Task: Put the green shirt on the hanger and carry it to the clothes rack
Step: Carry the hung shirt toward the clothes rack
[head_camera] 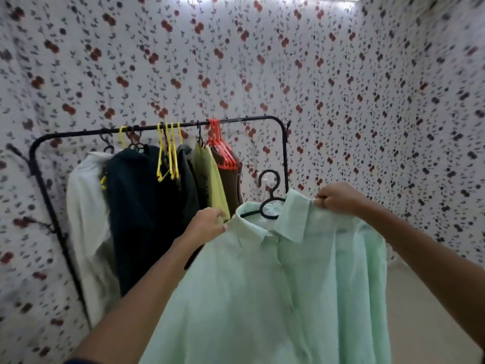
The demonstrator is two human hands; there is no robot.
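A pale green shirt [288, 285] hangs in front of me on a black hanger [270, 198], whose hook sticks up out of the collar. My left hand [207, 223] pinches the shirt's left shoulder by the collar. My right hand [337, 198] grips the right shoulder at the collar's other side. The black clothes rack [162, 126] stands just behind and to the left, its right post close to the hanger's hook. The hanger's arms are hidden inside the shirt.
On the rack hang a white garment [86, 206], a dark one [141, 206], a yellow-green one [212, 177] and a brown one [229, 179], with yellow hangers [168, 153] and red hangers [219, 145]. Flowered cloth [367, 88] covers the walls. Bare floor [425, 311] shows at the lower right.
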